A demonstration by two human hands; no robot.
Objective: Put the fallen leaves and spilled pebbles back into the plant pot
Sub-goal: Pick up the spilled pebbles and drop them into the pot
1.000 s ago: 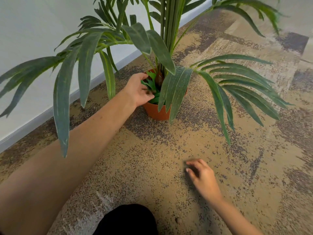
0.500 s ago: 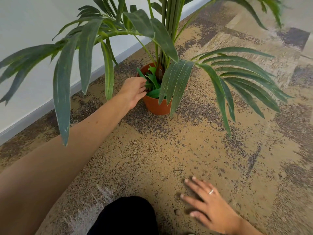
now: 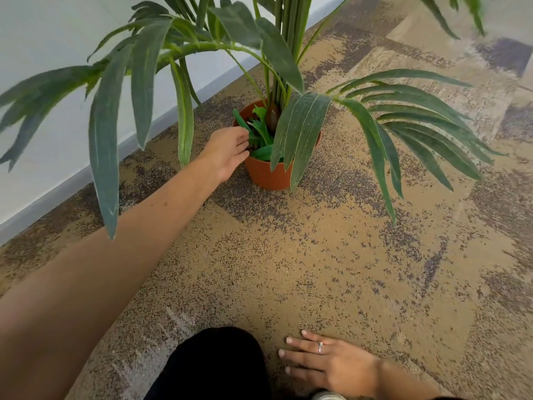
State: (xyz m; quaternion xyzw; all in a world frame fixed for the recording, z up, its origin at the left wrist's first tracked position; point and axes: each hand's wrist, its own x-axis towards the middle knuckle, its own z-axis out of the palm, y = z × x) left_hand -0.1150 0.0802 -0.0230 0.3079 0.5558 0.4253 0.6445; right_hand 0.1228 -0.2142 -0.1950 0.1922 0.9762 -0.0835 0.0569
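Observation:
A terracotta plant pot (image 3: 266, 176) stands on the carpet and holds a tall palm with long drooping fronds. Several bright green loose leaves (image 3: 261, 132) lie inside it beside the stems. My left hand (image 3: 227, 150) rests at the pot's left rim, fingers slightly apart, touching the leaves and holding nothing that I can see. My right hand (image 3: 326, 362) lies flat on the carpet near the bottom edge, fingers spread, a ring on one finger. No pebble is visible on the floor; anything under the right palm is hidden.
Mottled brown and tan carpet (image 3: 331, 255) covers the floor. A white wall with a grey baseboard (image 3: 63, 186) runs along the left. My dark-clad knee (image 3: 213, 365) is at the bottom centre. Palm fronds (image 3: 418, 125) hang low over the carpet to the right of the pot.
My left hand has drawn back from inside the pot to its left rim. My right hand slid toward me along the carpet and flattened, fingers spread.

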